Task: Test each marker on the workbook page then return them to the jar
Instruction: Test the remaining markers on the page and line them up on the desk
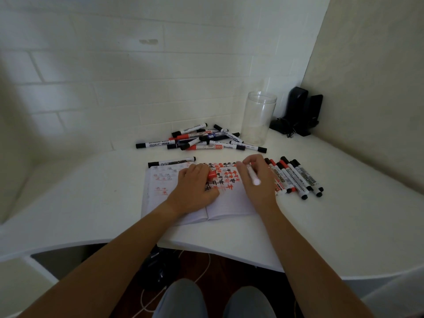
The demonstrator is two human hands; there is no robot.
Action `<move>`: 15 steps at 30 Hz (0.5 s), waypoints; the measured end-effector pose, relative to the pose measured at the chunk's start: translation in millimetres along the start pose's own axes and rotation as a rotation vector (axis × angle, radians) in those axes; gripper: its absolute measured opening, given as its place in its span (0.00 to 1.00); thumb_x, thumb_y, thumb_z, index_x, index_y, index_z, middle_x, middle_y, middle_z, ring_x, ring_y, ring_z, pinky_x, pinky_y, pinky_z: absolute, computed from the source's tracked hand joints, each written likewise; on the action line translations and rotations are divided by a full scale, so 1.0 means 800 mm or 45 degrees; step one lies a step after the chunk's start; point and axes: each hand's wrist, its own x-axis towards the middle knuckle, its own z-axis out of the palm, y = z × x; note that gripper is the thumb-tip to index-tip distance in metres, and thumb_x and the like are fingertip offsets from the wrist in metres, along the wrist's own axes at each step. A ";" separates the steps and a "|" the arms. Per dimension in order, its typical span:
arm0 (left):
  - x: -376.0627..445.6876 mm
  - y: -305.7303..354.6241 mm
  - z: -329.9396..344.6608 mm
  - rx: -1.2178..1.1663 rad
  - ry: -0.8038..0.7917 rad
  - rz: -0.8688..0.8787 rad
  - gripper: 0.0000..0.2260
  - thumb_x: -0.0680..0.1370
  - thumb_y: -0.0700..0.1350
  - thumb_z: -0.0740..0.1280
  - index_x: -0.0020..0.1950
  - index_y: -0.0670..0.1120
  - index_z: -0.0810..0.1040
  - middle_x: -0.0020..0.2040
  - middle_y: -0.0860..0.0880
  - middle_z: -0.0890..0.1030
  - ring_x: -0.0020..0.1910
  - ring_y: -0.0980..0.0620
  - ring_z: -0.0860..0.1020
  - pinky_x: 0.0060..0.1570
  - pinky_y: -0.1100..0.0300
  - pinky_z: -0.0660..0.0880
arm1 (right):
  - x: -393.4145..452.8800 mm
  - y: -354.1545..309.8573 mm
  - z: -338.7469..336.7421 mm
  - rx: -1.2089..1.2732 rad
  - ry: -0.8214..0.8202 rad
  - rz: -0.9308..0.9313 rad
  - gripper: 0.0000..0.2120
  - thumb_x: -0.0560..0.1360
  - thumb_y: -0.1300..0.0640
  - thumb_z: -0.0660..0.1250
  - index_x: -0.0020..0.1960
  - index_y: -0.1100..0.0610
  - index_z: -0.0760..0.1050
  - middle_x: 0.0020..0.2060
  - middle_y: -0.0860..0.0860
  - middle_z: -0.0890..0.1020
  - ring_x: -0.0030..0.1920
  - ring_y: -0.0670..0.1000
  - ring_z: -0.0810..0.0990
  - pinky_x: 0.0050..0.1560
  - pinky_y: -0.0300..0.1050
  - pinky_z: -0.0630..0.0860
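White and thin, the marker (253,176) sat in the right hand (257,180), fingers curled around it. Its long body ran from the page up toward the person — back end nearest the camera. The left hand (195,187) pinched a red cap (212,175) and rested on the workbook (229,203). Behind stood the jar (258,118) — upright near a pile of markers (202,138).
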 end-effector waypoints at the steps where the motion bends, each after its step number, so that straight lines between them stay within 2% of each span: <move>1: 0.000 0.000 0.000 0.011 -0.009 0.000 0.21 0.68 0.63 0.53 0.50 0.49 0.65 0.47 0.52 0.67 0.49 0.51 0.64 0.59 0.52 0.60 | 0.000 -0.002 -0.001 0.013 0.008 0.006 0.05 0.81 0.54 0.68 0.49 0.55 0.76 0.32 0.50 0.78 0.31 0.45 0.74 0.32 0.42 0.71; 3: 0.001 -0.001 0.001 0.028 -0.030 -0.008 0.21 0.66 0.64 0.55 0.50 0.50 0.65 0.47 0.52 0.67 0.50 0.51 0.64 0.59 0.52 0.60 | 0.001 -0.005 -0.003 0.078 -0.008 0.108 0.04 0.82 0.56 0.66 0.50 0.55 0.76 0.34 0.53 0.81 0.32 0.51 0.78 0.32 0.49 0.75; 6: 0.002 -0.003 0.003 0.033 -0.034 -0.011 0.22 0.65 0.64 0.56 0.50 0.50 0.65 0.48 0.52 0.67 0.51 0.51 0.64 0.60 0.53 0.60 | -0.001 -0.011 -0.008 0.255 -0.106 0.252 0.04 0.81 0.58 0.66 0.55 0.54 0.74 0.35 0.57 0.82 0.30 0.55 0.81 0.27 0.47 0.77; 8: 0.002 -0.005 0.004 0.022 -0.033 -0.008 0.23 0.65 0.65 0.58 0.51 0.51 0.65 0.48 0.53 0.67 0.51 0.52 0.65 0.60 0.53 0.60 | -0.002 -0.014 -0.010 0.232 -0.134 0.296 0.02 0.80 0.57 0.68 0.51 0.55 0.76 0.32 0.58 0.81 0.28 0.56 0.80 0.26 0.47 0.77; 11: 0.003 -0.006 0.005 0.019 -0.039 -0.003 0.24 0.66 0.66 0.58 0.52 0.51 0.65 0.49 0.53 0.68 0.52 0.52 0.65 0.61 0.53 0.60 | -0.001 -0.015 -0.007 0.081 -0.115 0.343 0.14 0.80 0.52 0.70 0.44 0.63 0.75 0.27 0.56 0.79 0.22 0.53 0.76 0.22 0.45 0.75; 12: 0.003 -0.007 0.006 0.019 -0.041 -0.004 0.24 0.66 0.67 0.58 0.52 0.51 0.65 0.50 0.53 0.68 0.52 0.52 0.65 0.61 0.53 0.59 | -0.002 -0.016 -0.007 0.054 -0.111 0.362 0.15 0.80 0.53 0.69 0.43 0.64 0.75 0.27 0.56 0.79 0.21 0.52 0.75 0.21 0.44 0.74; 15: 0.002 -0.008 0.007 0.022 -0.036 -0.007 0.24 0.66 0.67 0.58 0.52 0.51 0.64 0.50 0.53 0.67 0.53 0.52 0.65 0.62 0.54 0.58 | -0.003 -0.015 -0.007 0.045 -0.091 0.420 0.11 0.78 0.58 0.68 0.42 0.65 0.73 0.28 0.58 0.80 0.20 0.52 0.74 0.21 0.42 0.71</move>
